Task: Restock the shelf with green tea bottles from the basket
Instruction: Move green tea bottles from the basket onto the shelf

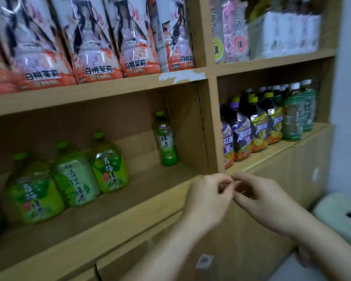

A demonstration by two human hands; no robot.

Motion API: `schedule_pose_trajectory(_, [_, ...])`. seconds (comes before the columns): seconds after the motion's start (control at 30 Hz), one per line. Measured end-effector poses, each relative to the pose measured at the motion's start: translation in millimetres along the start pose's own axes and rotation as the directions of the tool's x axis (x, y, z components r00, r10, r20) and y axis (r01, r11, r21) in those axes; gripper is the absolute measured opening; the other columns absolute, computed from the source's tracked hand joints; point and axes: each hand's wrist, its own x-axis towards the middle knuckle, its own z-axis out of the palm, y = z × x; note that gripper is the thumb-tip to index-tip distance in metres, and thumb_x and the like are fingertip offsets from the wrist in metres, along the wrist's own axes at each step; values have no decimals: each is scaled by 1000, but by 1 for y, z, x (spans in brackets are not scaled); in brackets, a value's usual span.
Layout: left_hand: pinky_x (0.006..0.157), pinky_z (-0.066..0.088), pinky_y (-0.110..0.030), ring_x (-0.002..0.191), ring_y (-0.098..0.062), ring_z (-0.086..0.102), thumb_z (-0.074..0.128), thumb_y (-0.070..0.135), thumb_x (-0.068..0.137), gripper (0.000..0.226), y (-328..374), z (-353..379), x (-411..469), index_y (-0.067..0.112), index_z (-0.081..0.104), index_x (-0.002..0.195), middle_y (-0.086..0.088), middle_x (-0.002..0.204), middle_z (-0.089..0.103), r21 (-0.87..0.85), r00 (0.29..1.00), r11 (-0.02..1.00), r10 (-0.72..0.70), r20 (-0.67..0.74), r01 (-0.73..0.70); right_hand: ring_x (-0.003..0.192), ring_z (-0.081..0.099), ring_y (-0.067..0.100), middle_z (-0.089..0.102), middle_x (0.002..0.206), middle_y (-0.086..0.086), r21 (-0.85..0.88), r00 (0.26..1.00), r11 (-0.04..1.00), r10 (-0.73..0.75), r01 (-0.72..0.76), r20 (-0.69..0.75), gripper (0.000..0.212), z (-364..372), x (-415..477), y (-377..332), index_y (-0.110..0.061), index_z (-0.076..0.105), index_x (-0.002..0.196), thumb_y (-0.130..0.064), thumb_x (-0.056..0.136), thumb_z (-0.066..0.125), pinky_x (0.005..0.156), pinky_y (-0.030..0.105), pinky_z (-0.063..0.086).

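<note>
One slim green tea bottle [166,138] stands upright at the back right of the middle shelf [142,185], close to the wooden divider. Three squat green plum tea bottles [107,163] stand in a row on the left of that shelf. My left hand [208,197] and my right hand [263,197] are together in front of the shelf's front edge, fingertips touching, fingers curled. Neither hand holds a bottle. The basket is out of view.
Large peach jasmine bottles [93,41] fill the shelf above. To the right, a compartment holds purple and yellow iced tea bottles [251,126] and pale green bottles [298,114]. Cabinet doors [203,258] lie below. A pale green stool [340,216] stands at the lower right.
</note>
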Motion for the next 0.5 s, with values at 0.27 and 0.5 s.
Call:
schedule_pose_trajectory(0.27, [86, 51, -30, 97, -17, 64, 52, 17, 86, 24, 67, 96, -83, 22, 71, 100, 4, 102, 72, -54, 965, 992, 122, 232, -112, 62, 59, -15, 69, 90, -15, -455, 926, 863, 333, -221, 181, 15, -103, -139, 69, -36, 64, 101, -29, 88, 63, 62, 4, 42])
schedule_pose_trajectory(0.5, [73, 45, -22, 83, -14, 65, 58, 12, 85, 19, 95, 172, -118, 20, 74, 90, 4, 88, 74, -185, 902, 974, 192, 387, -128, 93, 67, 18, 74, 103, 4, -491, 761, 629, 639, -603, -116, 23, -158, -276, 116, -14, 70, 107, -16, 85, 65, 81, 27, 47])
